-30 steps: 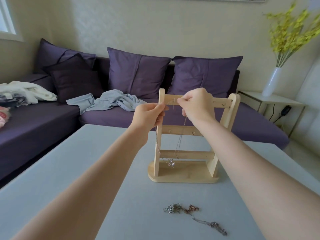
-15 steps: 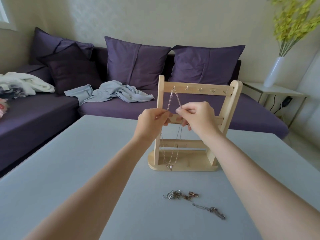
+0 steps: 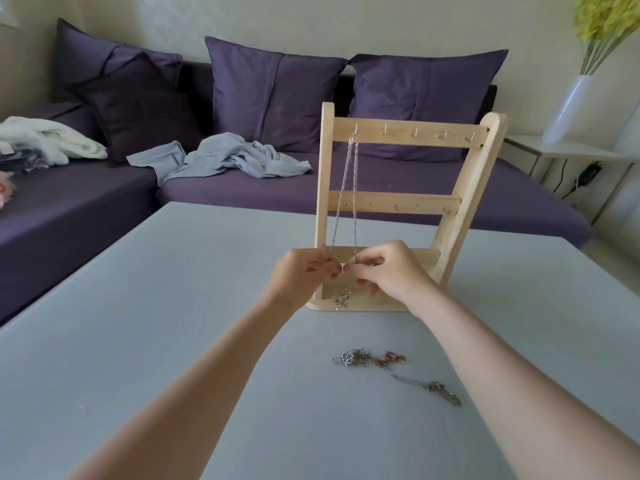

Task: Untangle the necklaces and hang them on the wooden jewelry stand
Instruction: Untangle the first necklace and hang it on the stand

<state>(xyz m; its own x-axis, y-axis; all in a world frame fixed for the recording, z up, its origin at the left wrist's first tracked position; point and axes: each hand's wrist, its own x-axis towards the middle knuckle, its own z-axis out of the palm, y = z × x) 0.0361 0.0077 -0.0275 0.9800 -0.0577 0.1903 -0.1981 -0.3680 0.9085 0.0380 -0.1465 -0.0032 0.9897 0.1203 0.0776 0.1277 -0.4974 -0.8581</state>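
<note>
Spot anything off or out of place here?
Only the unfinished work: tangled necklaces lie on the table. The silver necklace hangs properly from the wooden stand.

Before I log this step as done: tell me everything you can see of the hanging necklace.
The necklace is a thin silver-looking chain, looped over the leftmost hook on the top bar of the stand. Its two strands hang down, spreading slightly, in front of the middle bar. Near the lowest bar the left hand pinches one strand and the right hand the other. Below the hands a small silvery pendant sits at the stand's base.
</note>
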